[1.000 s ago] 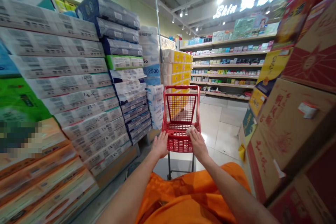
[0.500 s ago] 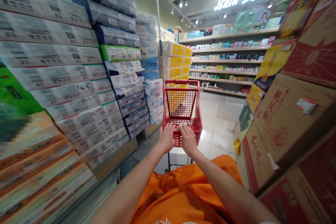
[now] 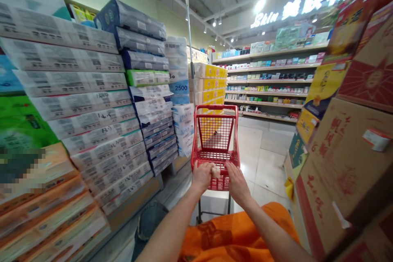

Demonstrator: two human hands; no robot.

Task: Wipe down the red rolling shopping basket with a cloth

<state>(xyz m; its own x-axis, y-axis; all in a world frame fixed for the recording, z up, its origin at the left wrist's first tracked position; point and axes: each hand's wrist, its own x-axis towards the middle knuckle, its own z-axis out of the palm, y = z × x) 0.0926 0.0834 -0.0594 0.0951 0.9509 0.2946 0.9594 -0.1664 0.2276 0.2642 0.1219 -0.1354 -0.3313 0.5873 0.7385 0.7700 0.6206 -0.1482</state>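
Observation:
A red shopping basket cart (image 3: 216, 110) with a plastic mesh basket stands directly in front of me, and its basket shows no goods. My left hand (image 3: 202, 177) is at the near rim, its fingers curled around a small crumpled whitish wad (image 3: 215, 170), perhaps tissue. My right hand (image 3: 238, 180) rests on the right part of the same rim, fingers stretched forward and lying over it. The cart's handle bar is mostly hidden under both hands.
Tall stacks of wrapped paper packs (image 3: 92, 86) line the left side, with yellow packs (image 3: 211, 86) farther on. Cardboard cartons (image 3: 340, 143) rise at the right. A tiled floor (image 3: 260, 163) runs between them toward shelves of small boxes (image 3: 267, 75). A trouser leg (image 3: 150, 225) shows low left.
The whitish wad, earlier beside my right fingers, is now in my left hand. My hands are farther apart on the cart. The view has tilted up, so cart and hands appear lower.

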